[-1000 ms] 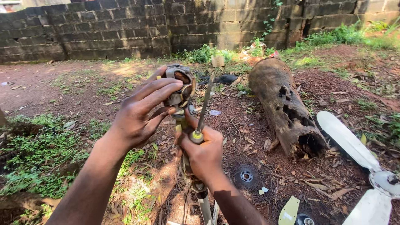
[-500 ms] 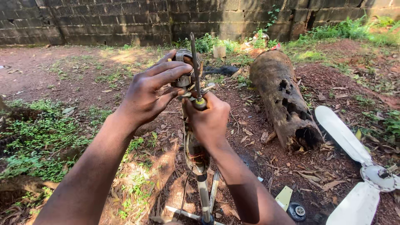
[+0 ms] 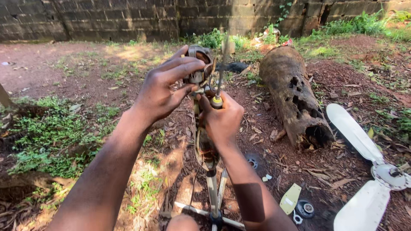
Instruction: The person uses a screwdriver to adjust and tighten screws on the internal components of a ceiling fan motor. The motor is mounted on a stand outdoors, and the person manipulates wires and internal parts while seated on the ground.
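Packaging shows nowhere — only a pale yellow-green plastic cover (image 3: 290, 198) on the dirt near the white fan blades (image 3: 357, 141) and a rotted log (image 3: 292, 96). Left hand (image 3: 165, 87) wraps a wide grip around the rusty fan motor (image 3: 198, 60), held up on its stand (image 3: 212, 188). Right hand (image 3: 222, 119) has a tight grip on a screwdriver (image 3: 218, 92) — yellow handle, tip at the motor.

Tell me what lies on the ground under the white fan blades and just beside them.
The white fan blades lie on reddish soil with dry leaves. A hollow rotting log lies to their left. Whatever is directly beneath the blades is covered.
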